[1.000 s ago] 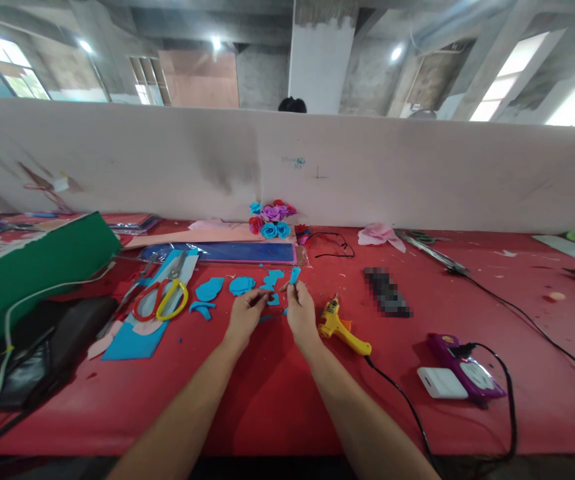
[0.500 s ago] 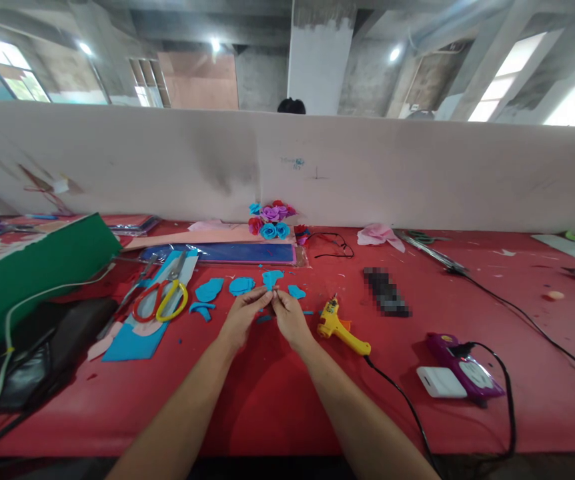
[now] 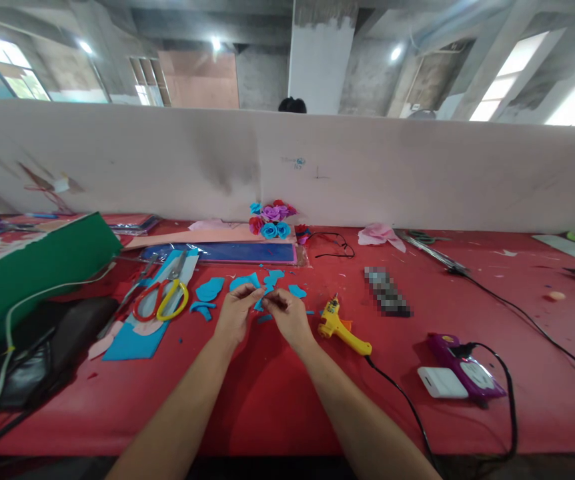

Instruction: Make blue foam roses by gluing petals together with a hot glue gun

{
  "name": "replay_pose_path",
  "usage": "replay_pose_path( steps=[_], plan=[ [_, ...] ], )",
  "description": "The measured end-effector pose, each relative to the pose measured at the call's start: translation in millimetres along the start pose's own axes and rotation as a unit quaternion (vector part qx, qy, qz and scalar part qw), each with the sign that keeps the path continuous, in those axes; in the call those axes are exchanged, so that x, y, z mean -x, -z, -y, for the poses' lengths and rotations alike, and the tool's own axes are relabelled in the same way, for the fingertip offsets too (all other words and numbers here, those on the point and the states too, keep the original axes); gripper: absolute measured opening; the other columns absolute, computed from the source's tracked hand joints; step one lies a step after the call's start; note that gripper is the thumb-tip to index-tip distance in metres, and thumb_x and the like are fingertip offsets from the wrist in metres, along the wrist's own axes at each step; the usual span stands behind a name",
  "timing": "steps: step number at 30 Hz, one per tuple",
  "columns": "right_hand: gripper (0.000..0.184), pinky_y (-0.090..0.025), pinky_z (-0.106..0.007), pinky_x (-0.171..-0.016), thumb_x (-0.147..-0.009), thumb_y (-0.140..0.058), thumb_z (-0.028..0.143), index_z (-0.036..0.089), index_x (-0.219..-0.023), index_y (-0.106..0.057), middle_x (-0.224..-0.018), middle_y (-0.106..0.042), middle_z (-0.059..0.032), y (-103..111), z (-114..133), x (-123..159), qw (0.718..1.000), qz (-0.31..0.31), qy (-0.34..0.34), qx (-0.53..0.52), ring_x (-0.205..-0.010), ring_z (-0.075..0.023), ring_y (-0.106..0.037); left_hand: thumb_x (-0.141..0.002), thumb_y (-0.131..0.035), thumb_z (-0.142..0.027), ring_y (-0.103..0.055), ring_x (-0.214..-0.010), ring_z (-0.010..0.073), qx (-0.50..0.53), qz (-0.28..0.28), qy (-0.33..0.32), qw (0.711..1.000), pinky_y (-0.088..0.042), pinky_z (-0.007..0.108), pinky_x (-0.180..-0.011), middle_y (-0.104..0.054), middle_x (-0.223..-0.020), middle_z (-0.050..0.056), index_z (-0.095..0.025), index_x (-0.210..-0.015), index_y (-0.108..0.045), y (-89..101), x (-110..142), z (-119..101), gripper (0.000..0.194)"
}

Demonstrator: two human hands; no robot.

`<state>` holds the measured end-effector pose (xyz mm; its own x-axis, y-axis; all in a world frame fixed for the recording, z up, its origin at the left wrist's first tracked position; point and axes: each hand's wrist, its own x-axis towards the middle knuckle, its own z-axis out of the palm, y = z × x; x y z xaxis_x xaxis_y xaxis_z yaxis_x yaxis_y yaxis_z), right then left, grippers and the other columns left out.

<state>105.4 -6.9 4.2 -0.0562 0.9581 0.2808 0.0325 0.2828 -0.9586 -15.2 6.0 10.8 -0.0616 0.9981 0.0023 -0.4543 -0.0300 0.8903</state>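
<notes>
My left hand (image 3: 235, 312) and my right hand (image 3: 287, 315) meet over the red table (image 3: 267, 400), both pinching one small blue foam petal (image 3: 259, 303) between their fingertips. Several cut blue petals lie just beyond the hands, such as one (image 3: 209, 289) to the left and one (image 3: 297, 291) to the right. A yellow glue gun (image 3: 340, 325) lies right of my right hand. Scissors with red and yellow handles (image 3: 161, 299) rest on a blue foam sheet (image 3: 132, 337) to the left.
A bunch of finished foam roses (image 3: 271, 220) stands by the white partition (image 3: 417, 173). A dark blue packet (image 3: 222, 253), a green board (image 3: 32, 267), a black pouch (image 3: 42, 353), a purple device (image 3: 462, 370) with cable, a white box (image 3: 441, 382) and a pink scrap (image 3: 380, 235) lie around.
My right hand set a blue petal down at the right, then came back to my left hand. Both hands have shifted slightly left and now pinch a petal together.
</notes>
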Motion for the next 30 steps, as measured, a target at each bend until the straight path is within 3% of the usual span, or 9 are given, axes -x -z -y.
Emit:
replay_pose_path(
  steps=[4, 8, 13, 20, 26, 30],
  plan=[
    [0.013, -0.048, -0.027, -0.062, -0.076, -0.058, 0.031, 0.020, -0.069, -0.063, -0.065, -0.064, 0.0005, 0.3, 1.1, -0.2, 1.000, 0.005, -0.004, -0.008, -0.063, -0.0152, -0.058, -0.058, -0.079, -0.026, -0.057, -0.066, 0.0113, -0.002, 0.022, 0.021, 1.000, -0.043, 0.024, -0.067, -0.065, -0.068, 0.001, -0.014, -0.066, -0.067, -1.2, 1.8, -1.4, 0.019],
    [0.013, -0.047, -0.027, -0.062, -0.075, -0.059, 0.031, 0.021, -0.069, -0.065, -0.065, -0.065, 0.0008, 0.2, 2.2, 0.2, 1.000, 0.002, -0.003, 0.014, -0.063, -0.0155, -0.058, -0.054, -0.079, -0.023, -0.054, -0.059, 0.0106, -0.019, 0.020, 0.013, 1.000, -0.043, 0.024, -0.063, -0.061, -0.057, -0.001, -0.015, -0.052, -0.061, 1.3, 0.6, -1.4, 0.019],
    [0.012, -0.048, -0.028, -0.064, -0.074, -0.059, 0.030, 0.021, -0.073, -0.069, -0.067, -0.067, 0.0005, -0.4, 2.8, 0.7, 1.000, 0.004, 0.000, 0.004, -0.064, -0.0161, -0.060, -0.051, -0.079, -0.018, -0.054, -0.059, 0.0101, -0.005, 0.019, 0.019, 1.000, -0.043, 0.023, -0.063, -0.059, -0.054, -0.002, -0.016, -0.050, -0.060, 2.6, -0.2, -0.2, 0.020],
    [0.014, -0.048, -0.027, -0.063, -0.074, -0.060, 0.032, 0.021, -0.072, -0.068, -0.067, -0.067, 0.0003, 0.4, 1.1, -1.2, 1.000, -0.017, -0.011, -0.013, -0.063, -0.0157, -0.059, -0.057, -0.079, -0.030, -0.058, -0.067, 0.0123, -0.015, 0.047, 0.046, 0.998, -0.045, 0.024, -0.067, -0.066, -0.070, 0.003, -0.015, -0.072, -0.071, 0.6, 1.8, -1.6, 0.022],
    [0.017, -0.049, -0.029, -0.064, -0.074, -0.061, 0.035, 0.021, -0.074, -0.070, -0.067, -0.068, -0.0004, -0.4, 2.7, 0.0, 1.000, 0.011, -0.024, -0.015, -0.064, -0.0169, -0.061, -0.055, -0.079, -0.023, -0.052, -0.060, 0.0091, -0.022, 0.036, 0.014, 0.999, -0.042, 0.022, -0.063, -0.059, -0.059, -0.002, -0.015, -0.056, -0.064, 4.1, -0.6, 0.5, 0.018],
    [0.015, -0.049, -0.029, -0.064, -0.074, -0.061, 0.034, 0.021, -0.075, -0.070, -0.068, -0.068, -0.0005, -1.2, 0.4, 0.2, 0.999, 0.016, -0.024, -0.024, -0.064, -0.0170, -0.061, -0.056, -0.080, -0.023, -0.052, -0.060, 0.0089, -0.014, 0.035, 0.019, 0.999, -0.041, 0.021, -0.061, -0.058, -0.058, -0.003, -0.015, -0.056, -0.064, 3.5, -0.3, 1.2, 0.018]
  ],
)
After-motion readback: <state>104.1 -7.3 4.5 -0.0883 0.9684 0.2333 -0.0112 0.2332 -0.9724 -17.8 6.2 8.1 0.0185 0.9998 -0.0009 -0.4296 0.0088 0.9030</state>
